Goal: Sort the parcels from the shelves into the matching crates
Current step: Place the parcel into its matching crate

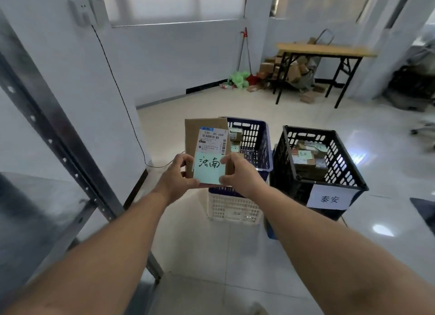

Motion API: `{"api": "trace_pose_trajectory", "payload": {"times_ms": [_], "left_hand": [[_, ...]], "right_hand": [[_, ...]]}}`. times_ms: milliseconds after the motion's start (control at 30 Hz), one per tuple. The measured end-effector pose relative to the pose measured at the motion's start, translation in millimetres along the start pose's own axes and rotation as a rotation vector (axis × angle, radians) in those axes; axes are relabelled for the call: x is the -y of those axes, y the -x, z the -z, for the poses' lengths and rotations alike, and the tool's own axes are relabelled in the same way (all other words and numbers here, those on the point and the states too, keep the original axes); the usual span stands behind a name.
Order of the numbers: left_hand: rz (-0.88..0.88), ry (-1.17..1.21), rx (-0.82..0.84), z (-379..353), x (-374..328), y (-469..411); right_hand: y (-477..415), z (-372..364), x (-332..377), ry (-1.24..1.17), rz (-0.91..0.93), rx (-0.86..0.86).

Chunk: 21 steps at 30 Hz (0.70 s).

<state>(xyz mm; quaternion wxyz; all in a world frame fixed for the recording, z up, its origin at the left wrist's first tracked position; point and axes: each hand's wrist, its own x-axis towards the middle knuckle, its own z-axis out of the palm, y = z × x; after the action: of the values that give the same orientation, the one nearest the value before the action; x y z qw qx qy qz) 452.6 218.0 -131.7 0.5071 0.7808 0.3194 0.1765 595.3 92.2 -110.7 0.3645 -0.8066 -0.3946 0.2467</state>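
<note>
I hold the parcel (207, 135), a flat brown carton, upright between both grips with its printed face turned toward me. This orientation keeps the shipping label (213, 140) and the green note (207, 173) below it readable. The note carries the handwritten destination 济南.

The left grip (175, 177) is closed on the lower left edge of the parcel, and the right grip (242, 175) is closed on the lower right edge. The digits of each are curled round the carton from opposite sides. They overlap only the margins of the note, so the characters stay uncovered.

The blue crate (259, 145) stands directly beyond the grips and already contains parcels. A white crate (235, 210) shows below the grips, under the blue one. The black crate (313, 187) stands to the right of the right grip, apart from it, and its paper sign (329, 198) reads 泰安. That sign does not match the note.

In my judgement, the current step is reading the destination. The parcel likely belongs in the blue crate, but any sign on it is hidden behind the parcel and grips.
</note>
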Motion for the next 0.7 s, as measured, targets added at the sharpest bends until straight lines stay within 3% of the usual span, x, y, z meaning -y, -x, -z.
{"api": "trace_pose_trajectory", "payload": {"times_ms": [333, 700], "left_hand": [[0.011, -0.140, 0.040, -78, -21, -156], [0.121, -0.227, 0.127, -180, -26, -300]], "right_hand": [[-130, 76, -87, 0.028, 0.008, -0.018], [-250, 147, -186, 0.007, -0.121, 0.047]]}}
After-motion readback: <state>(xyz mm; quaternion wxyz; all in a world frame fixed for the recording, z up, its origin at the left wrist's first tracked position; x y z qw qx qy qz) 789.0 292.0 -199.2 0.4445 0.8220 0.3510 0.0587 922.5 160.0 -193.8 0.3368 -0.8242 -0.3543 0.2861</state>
